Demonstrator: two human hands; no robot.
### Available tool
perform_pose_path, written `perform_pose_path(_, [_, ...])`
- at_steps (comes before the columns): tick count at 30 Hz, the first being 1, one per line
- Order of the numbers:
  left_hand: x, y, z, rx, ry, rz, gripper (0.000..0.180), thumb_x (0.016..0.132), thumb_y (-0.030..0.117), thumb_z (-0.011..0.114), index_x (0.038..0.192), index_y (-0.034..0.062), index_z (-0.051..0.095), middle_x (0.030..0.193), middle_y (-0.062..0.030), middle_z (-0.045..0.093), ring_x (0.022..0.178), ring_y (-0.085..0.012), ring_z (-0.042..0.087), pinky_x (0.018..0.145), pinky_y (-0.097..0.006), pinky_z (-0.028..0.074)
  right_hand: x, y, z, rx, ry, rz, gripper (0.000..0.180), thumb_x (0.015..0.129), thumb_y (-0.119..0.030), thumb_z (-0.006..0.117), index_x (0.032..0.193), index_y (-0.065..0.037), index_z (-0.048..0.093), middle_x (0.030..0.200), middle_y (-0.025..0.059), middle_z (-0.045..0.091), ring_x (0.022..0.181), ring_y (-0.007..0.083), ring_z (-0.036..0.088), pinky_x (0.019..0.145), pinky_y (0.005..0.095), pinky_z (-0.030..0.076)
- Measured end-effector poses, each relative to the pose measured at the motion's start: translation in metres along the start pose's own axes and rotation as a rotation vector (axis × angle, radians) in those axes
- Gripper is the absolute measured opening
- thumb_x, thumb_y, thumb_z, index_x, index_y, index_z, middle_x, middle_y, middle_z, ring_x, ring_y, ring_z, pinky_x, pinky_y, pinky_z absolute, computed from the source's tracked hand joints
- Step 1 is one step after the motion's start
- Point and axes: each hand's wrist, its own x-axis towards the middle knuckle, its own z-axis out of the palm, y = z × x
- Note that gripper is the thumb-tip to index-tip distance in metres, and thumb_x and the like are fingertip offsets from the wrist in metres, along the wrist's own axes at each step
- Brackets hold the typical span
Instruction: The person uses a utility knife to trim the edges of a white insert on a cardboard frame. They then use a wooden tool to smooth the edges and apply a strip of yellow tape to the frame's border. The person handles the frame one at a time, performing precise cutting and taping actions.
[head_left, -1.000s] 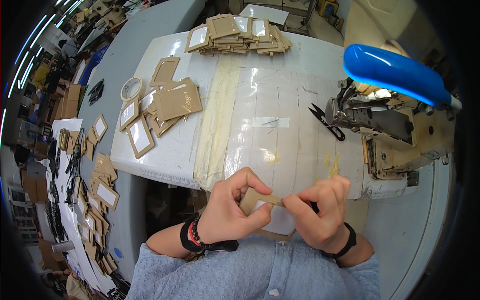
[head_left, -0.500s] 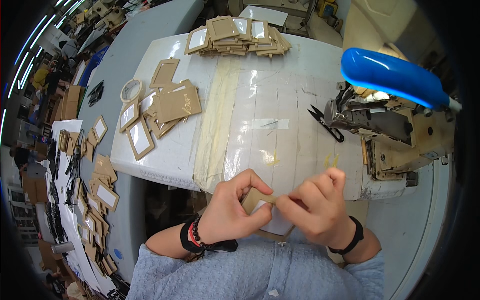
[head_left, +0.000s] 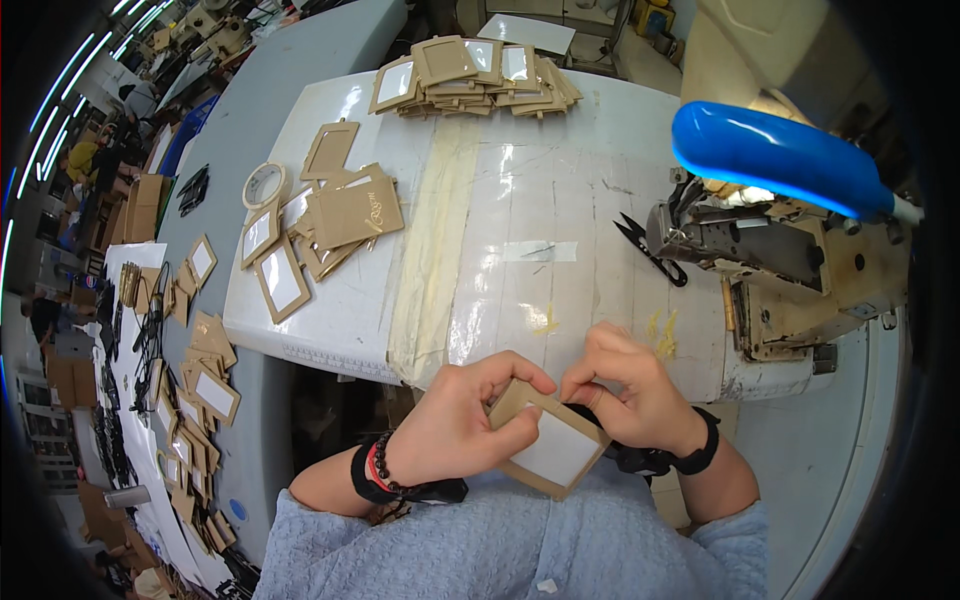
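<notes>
At the near edge of the table, my left hand (head_left: 458,418) pinches a tan card holder (head_left: 560,448) by its upper left corner, thumb on the front. The holder has a frame-like border around a whitish window and is tilted toward me. My right hand (head_left: 640,395) is curled in a pinch just above the holder's upper right edge. Whatever lies between those fingertips is too small or hidden to make out. Something dark shows between the right hand and the holder.
Tan holders form a stack (head_left: 470,75) at the far side and a looser pile (head_left: 350,210) at left beside a tape roll (head_left: 265,185). Black thread snips (head_left: 650,250) lie near the sewing machine (head_left: 770,250). More holders (head_left: 205,390) cover the left-hand surface.
My right hand has lifted slightly and turned, uncovering more of the card holder's window. The holder has shifted a little to the right, still in my left hand.
</notes>
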Motion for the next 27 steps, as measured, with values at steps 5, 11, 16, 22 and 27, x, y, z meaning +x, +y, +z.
perform_pose_path(5, [0.002, -0.004, 0.001, -0.011, -0.004, 0.042, 0.023, 0.088, 0.002, 0.059, 0.110, -0.0011, 0.059, 0.083, -0.0005, 0.065, 0.074, -0.0009, 0.057, 0.064, -0.018, 0.045, -0.002, 0.002, 0.003, -0.014, 0.013, -0.013, 0.015, 0.076, 0.006, 0.065, 0.081, -0.009, 0.066, 0.074, 0.0022, 0.053, 0.077, 0.0204, 0.052, 0.078, 0.0311, 0.036])
perform_pose_path(11, [0.003, -0.006, -0.001, 0.052, 0.009, 0.023, 0.022, 0.088, 0.003, 0.059, 0.110, -0.0006, 0.059, 0.084, -0.0021, 0.066, 0.077, -0.0033, 0.060, 0.066, -0.020, 0.047, -0.002, 0.005, 0.005, -0.059, 0.030, -0.047, 0.015, 0.075, 0.005, 0.067, 0.082, -0.008, 0.067, 0.073, 0.0022, 0.054, 0.073, 0.0206, 0.052, 0.076, 0.0306, 0.036])
perform_pose_path(16, [0.002, -0.006, -0.003, 0.088, 0.003, -0.002, 0.022, 0.087, 0.003, 0.059, 0.110, -0.0004, 0.059, 0.085, -0.0032, 0.066, 0.078, -0.0040, 0.060, 0.067, -0.021, 0.048, 0.002, 0.008, 0.000, 0.119, -0.010, 0.041, 0.011, 0.076, 0.001, 0.070, 0.083, -0.007, 0.067, 0.077, 0.0031, 0.057, 0.075, 0.0213, 0.055, 0.077, 0.0317, 0.039])
perform_pose_path(22, [0.003, -0.005, -0.004, 0.096, 0.011, -0.007, 0.022, 0.087, 0.003, 0.059, 0.109, -0.0004, 0.059, 0.085, -0.0036, 0.067, 0.078, -0.0040, 0.061, 0.067, -0.021, 0.048, 0.003, 0.005, -0.012, -0.154, 0.024, -0.079, 0.011, 0.075, -0.002, 0.074, 0.082, -0.008, 0.066, 0.083, 0.0023, 0.058, 0.082, 0.0207, 0.056, 0.080, 0.0318, 0.039])
perform_pose_path(27, [0.005, -0.005, -0.003, 0.117, 0.005, -0.015, 0.021, 0.087, 0.003, 0.059, 0.108, -0.0002, 0.059, 0.084, -0.0032, 0.067, 0.077, -0.0039, 0.060, 0.066, -0.021, 0.048, 0.003, 0.001, -0.010, -0.297, 0.080, -0.141, 0.015, 0.073, 0.000, 0.073, 0.082, -0.010, 0.066, 0.083, 0.0002, 0.058, 0.083, 0.0191, 0.055, 0.078, 0.0320, 0.037])
